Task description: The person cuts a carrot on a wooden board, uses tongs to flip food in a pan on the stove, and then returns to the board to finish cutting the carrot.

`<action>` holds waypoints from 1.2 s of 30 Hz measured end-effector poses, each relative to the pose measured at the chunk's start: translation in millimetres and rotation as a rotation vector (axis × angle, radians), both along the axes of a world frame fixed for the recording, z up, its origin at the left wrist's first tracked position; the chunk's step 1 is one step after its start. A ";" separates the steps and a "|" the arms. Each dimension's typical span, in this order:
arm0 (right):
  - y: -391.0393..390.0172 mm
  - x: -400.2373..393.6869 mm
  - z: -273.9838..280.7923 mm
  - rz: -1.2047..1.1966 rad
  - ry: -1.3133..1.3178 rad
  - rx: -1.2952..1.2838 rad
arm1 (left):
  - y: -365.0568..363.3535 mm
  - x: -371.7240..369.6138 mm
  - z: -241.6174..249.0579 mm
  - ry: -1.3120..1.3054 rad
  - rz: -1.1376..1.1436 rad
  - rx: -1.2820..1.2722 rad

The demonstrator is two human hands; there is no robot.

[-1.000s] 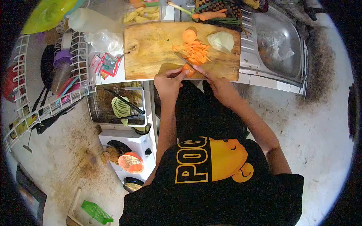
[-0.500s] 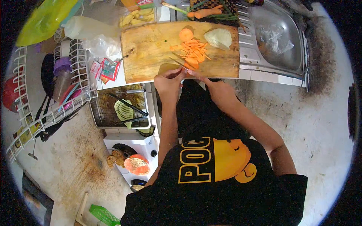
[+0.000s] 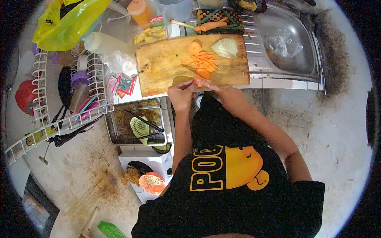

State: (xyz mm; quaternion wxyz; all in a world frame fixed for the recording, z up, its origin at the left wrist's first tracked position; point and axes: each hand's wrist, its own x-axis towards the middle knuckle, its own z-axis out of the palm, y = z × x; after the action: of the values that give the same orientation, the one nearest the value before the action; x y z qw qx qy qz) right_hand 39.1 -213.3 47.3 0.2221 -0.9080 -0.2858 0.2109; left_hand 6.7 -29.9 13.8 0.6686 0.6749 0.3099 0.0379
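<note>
At the front edge of the wooden cutting board (image 3: 154, 67), my two hands meet over a small piece of carrot (image 3: 199, 83). My left hand (image 3: 181, 94) is closed in a pinch at that piece. My right hand (image 3: 230, 97) is closed on a knife, its index finger stretched along it; the handle is hidden. The thin knife blade (image 3: 190, 70) points up and left across the board. Just beyond lie carrot slices (image 3: 203, 73) and a heap of carrot strips (image 3: 204, 60). Farther back are a round carrot chunk (image 3: 194, 48) and a pale cabbage wedge (image 3: 225, 48).
Right of the board is a steel sink (image 3: 305, 65) holding a plastic bag (image 3: 286, 43). A whole carrot (image 3: 212, 26) lies behind the board. Left stand a white dish rack (image 3: 97, 81) and red packets (image 3: 124, 84). Below are a tray (image 3: 113, 123) and a stove (image 3: 158, 160).
The view has shifted, bringing an orange-filled bottle and a pale bucket in at the top. My hands stay together at the board's front edge, with the knife blade slightly turned.
</note>
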 end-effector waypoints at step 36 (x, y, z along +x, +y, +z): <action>12.3 21.8 -8.0 -0.036 0.206 0.178 | -1.6 0.3 -3.4 -0.019 0.024 -0.044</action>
State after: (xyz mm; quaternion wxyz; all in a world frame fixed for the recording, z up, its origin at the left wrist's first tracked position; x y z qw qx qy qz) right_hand 61.0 -201.0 39.3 0.3335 -0.8633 -0.2628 0.2728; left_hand 7.0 -31.4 10.5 0.6856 0.6559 0.3124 0.0456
